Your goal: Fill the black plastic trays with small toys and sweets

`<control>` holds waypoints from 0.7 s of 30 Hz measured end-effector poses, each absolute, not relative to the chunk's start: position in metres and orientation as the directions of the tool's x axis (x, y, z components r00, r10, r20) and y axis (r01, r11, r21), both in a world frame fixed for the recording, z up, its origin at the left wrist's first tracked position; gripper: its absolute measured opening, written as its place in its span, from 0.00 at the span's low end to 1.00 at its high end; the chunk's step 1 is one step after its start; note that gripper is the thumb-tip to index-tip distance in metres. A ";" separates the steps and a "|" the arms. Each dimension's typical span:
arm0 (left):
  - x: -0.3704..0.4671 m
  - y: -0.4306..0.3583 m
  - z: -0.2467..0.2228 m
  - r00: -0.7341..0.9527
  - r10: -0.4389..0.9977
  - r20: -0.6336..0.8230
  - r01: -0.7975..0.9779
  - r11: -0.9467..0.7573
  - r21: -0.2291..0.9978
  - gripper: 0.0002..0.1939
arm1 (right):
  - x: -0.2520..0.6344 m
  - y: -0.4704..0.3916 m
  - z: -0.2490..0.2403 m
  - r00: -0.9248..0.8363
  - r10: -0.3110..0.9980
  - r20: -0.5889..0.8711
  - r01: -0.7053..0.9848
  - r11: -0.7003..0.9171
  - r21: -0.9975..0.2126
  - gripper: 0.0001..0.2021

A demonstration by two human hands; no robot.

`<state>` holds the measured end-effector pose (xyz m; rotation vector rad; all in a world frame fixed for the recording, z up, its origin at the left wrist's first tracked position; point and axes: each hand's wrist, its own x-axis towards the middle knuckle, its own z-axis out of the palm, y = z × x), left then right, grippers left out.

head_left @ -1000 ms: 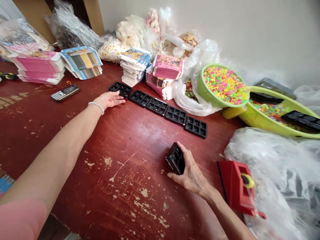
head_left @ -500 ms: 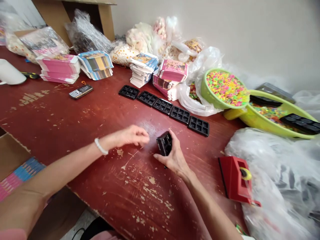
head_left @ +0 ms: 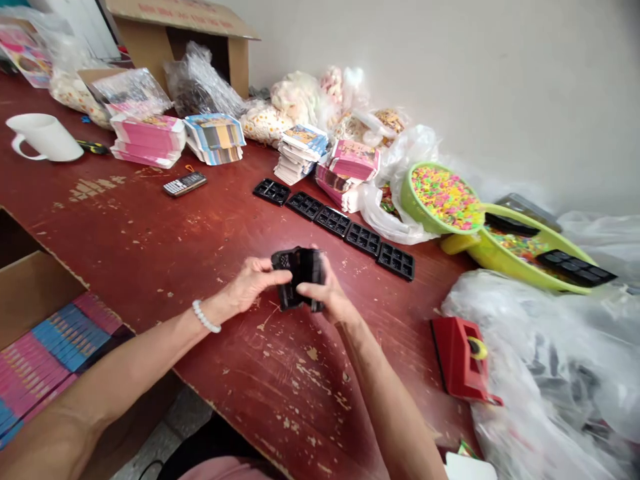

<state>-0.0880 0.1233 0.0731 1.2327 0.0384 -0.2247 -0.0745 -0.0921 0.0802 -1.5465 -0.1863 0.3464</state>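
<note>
Trays [head_left: 334,221] in row behind hands [head_left: 280,287]

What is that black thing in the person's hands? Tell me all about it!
It is a small stack of black plastic trays with little square pockets, thin and shiny. Both hands hold it just above the worn red wooden table: the left hand grips its left end, the right hand its right side. It is tilted, and fingers hide parts of it.

We see a worn red bench [head_left: 165,233] with chipped paint. On it a row of black trays [head_left: 334,220] runs from centre toward the right. Far left stands a white mug [head_left: 43,137], nearer the centre a phone [head_left: 185,184]. Stacks of pink and blue cartons [head_left: 147,139] line the far side, green bowls [head_left: 440,200] and a red tape dispenser [head_left: 463,360] the right.
</note>
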 end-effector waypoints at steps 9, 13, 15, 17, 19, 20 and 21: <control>0.030 0.211 0.052 0.894 0.176 -0.412 0.331 0.359 0.872 0.16 | -0.067 -0.155 0.065 0.978 -0.024 -0.206 -0.207 -0.078 -0.975 0.62; 0.053 0.215 0.057 0.866 0.133 -0.483 0.440 0.257 0.860 0.11 | -0.072 -0.155 0.063 0.989 0.025 -0.144 -0.136 -0.196 -0.971 0.60; 0.055 0.217 0.060 0.851 0.135 -0.508 0.484 0.176 0.857 0.12 | -0.075 -0.155 0.063 0.991 0.052 -0.127 -0.111 -0.243 -0.964 0.60; 0.047 0.214 0.063 0.840 0.148 -0.522 0.514 0.092 0.853 0.13 | -0.079 -0.151 0.063 0.991 0.074 -0.111 -0.084 -0.304 -0.949 0.60; 0.025 0.202 0.064 0.839 0.124 -0.531 0.532 0.027 0.847 0.13 | -0.087 -0.138 0.061 0.991 0.108 -0.084 -0.040 -0.357 -0.933 0.61; 0.009 0.192 0.065 0.851 0.056 -0.522 0.523 -0.001 0.852 0.13 | -0.092 -0.129 0.060 0.990 0.127 -0.067 -0.015 -0.378 -0.926 0.62; -0.011 0.179 0.066 0.861 -0.039 -0.507 0.507 -0.018 0.862 0.13 | -0.097 -0.118 0.058 0.988 0.148 -0.054 0.009 -0.396 -0.918 0.61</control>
